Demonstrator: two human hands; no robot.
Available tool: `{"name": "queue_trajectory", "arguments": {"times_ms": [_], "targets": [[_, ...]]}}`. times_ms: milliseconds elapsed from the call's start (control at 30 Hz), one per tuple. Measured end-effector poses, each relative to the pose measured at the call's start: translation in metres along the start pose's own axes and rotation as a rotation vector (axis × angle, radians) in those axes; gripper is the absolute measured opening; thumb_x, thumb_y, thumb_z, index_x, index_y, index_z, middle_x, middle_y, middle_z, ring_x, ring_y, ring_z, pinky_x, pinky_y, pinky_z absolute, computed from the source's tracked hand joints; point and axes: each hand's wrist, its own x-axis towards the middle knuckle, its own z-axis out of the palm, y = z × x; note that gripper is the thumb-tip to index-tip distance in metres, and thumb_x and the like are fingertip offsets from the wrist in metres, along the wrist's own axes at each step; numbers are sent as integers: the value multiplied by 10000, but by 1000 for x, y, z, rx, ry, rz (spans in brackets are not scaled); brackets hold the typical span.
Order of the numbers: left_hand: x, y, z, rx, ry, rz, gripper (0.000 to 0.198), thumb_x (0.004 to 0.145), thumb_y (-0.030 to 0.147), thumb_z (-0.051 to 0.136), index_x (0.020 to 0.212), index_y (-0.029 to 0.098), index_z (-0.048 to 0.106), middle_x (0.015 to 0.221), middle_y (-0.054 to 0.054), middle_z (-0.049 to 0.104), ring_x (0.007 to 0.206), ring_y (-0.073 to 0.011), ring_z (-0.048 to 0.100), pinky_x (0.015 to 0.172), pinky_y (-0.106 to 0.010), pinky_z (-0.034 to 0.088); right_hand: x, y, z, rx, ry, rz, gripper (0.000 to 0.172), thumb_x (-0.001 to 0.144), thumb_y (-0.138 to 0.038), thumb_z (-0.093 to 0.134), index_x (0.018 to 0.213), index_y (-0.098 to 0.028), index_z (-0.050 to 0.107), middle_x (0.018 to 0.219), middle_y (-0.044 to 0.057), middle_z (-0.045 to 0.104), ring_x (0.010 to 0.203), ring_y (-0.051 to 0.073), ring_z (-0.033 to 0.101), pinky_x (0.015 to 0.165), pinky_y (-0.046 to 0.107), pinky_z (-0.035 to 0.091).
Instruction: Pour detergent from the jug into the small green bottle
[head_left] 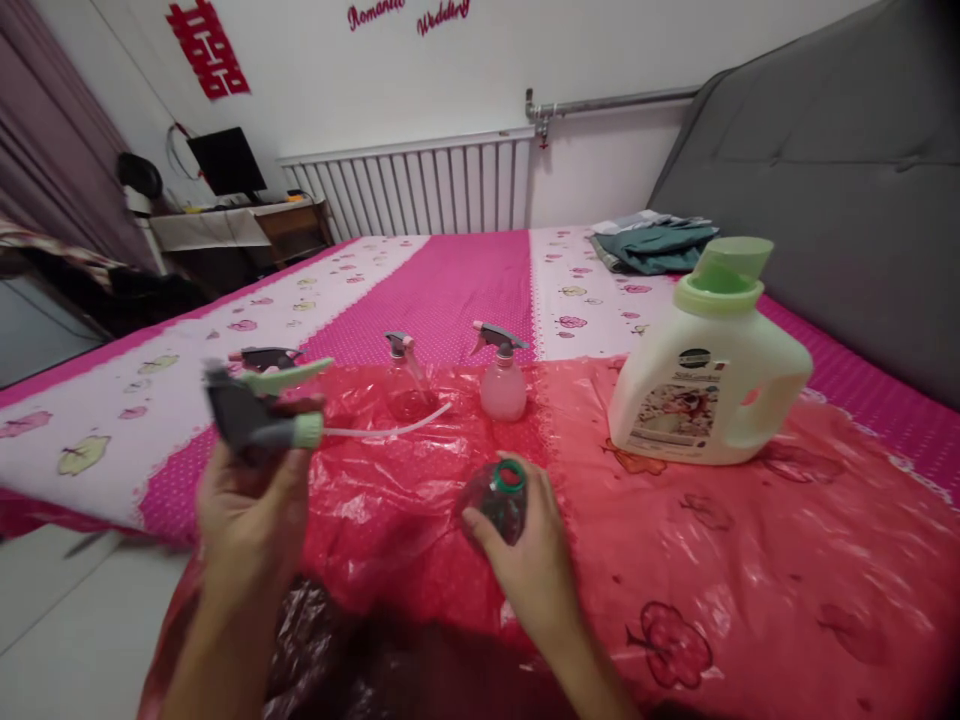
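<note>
My left hand is closed round a spray trigger head, dark grey with a light green lever and collar. Its thin white dip tube points right, free of any bottle. My right hand grips a small clear bottle with a green rim round its open mouth, tilted on the red plastic sheet. Beyond it stand a pink-capped spray bottle and another spray bottle with cloudy pinkish liquid. A third pink and grey spray head shows partly behind my left hand.
A large pale green detergent jug stands at the right on the red plastic sheet, which covers the near part of the bed. Folded clothes lie farther back beside the grey headboard. A radiator lines the wall.
</note>
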Motion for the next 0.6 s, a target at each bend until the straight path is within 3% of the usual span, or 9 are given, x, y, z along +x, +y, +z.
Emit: {"name": "queue_trajectory", "arguments": {"times_ms": [100,233,400,600], "targets": [[1,-52,4,34,-114,-107,507,766,476,931,1135,202,717,1143,-89,822,1181,-313,771,1140,-487,576,24,1,-24,33,18,42,997,897,-854,437,1451,-30,531,1319,65,428,1151,-229,346,971,-170,325],[5,-97,16,56,-225,-207,591,723,528,931,1149,209,675,1122,-98,795,1062,-272,798,992,-414,638,60,-1,-46,74,16,12,1149,864,-955,375,1488,4,465,1324,94,422,1155,-221,373,965,-182,334],[10,-121,11,120,-252,-244,600,769,512,868,1222,238,586,1134,-75,751,1040,-239,785,985,-405,624,89,14,-34,48,-22,-30,1263,849,-999,364,1570,36,406,1304,136,416,1194,-191,351,988,-194,330],[22,-139,-12,352,-207,-200,982,710,452,895,1543,241,420,1374,-152,645,1263,-342,681,1167,-582,478,101,42,-12,-45,-98,-15,1171,895,-942,371,1470,74,459,1187,127,450,1129,-192,303,963,-202,312]]}}
